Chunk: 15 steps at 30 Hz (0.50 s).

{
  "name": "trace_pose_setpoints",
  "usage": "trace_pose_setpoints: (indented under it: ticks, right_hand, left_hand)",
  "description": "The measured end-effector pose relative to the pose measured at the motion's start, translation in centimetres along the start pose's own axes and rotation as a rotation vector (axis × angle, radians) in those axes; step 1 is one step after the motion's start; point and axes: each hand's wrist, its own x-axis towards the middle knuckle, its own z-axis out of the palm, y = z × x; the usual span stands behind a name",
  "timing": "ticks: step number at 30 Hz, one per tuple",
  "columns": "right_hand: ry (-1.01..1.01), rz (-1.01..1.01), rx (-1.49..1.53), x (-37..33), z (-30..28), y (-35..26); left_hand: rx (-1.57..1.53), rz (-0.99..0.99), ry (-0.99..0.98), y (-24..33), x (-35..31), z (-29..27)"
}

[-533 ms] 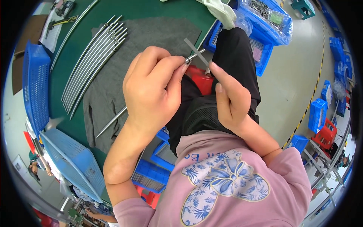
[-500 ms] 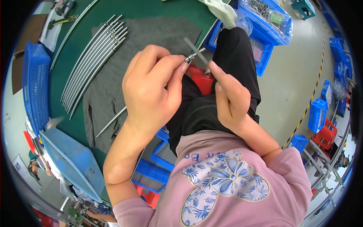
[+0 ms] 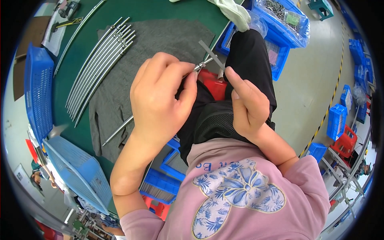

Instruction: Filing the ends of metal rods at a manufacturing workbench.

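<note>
My left hand [image 3: 162, 94] is closed round a thin shiny metal rod [image 3: 118, 130]. Its stepped end pokes out past the thumb and forefinger, while the long plain end slants down to the left behind my forearm. In my right hand [image 3: 251, 105] a flat narrow grey strip [image 3: 212, 54], like a small file, is pinched between thumb and forefinger. The strip crosses the rod's stepped end; whether they touch I cannot tell. Several similar metal rods [image 3: 96, 66] lie side by side on a dark grey cloth [image 3: 168, 34] and the green table [image 3: 140, 9].
Blue baskets [image 3: 38, 92] stand along the table's left side. One more long rod [image 3: 76, 39] and a caliper [image 3: 66, 24] lie at the far left. A white glove [image 3: 232, 14] rests at the table edge, near blue bins of parts [image 3: 276, 50]. A red stool [image 3: 214, 86] shows below my hands.
Both hands have shifted slightly down and to the right. The rod's tip and the grey strip have moved with them, and slightly more of the stepped end shows.
</note>
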Motion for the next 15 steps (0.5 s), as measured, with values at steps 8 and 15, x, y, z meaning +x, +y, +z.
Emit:
trace_pose_setpoints:
  ticks: [8, 15]
  right_hand:
    - [-0.069, 0.022, -0.168, -1.1, 0.5, 0.1]
    - [-0.110, -0.003, -0.298, -0.9, 0.3, -0.5]
  left_hand:
    - [0.128, 0.111, 0.043, 0.0, 0.2, 0.3]
    - [0.021, 0.053, 0.078, -0.1, 0.1, 0.7]
